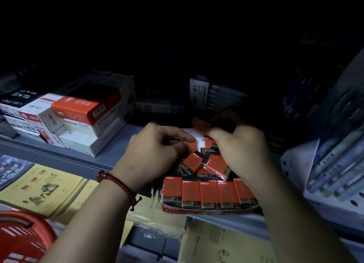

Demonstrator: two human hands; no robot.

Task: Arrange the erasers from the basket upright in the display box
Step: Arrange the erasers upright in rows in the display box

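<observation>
The upper half is too dark to read. The display box sits at the shelf edge, with a front row of erasers upright and loose ones tumbled behind, partly hidden by both hands. The right hand pinches a red eraser above the box's dim back. The left hand has its fingers curled over the pile; whether it holds anything I cannot tell. The red basket is cut off at the lower-left corner. Stacked boxes crowd the left.
</observation>
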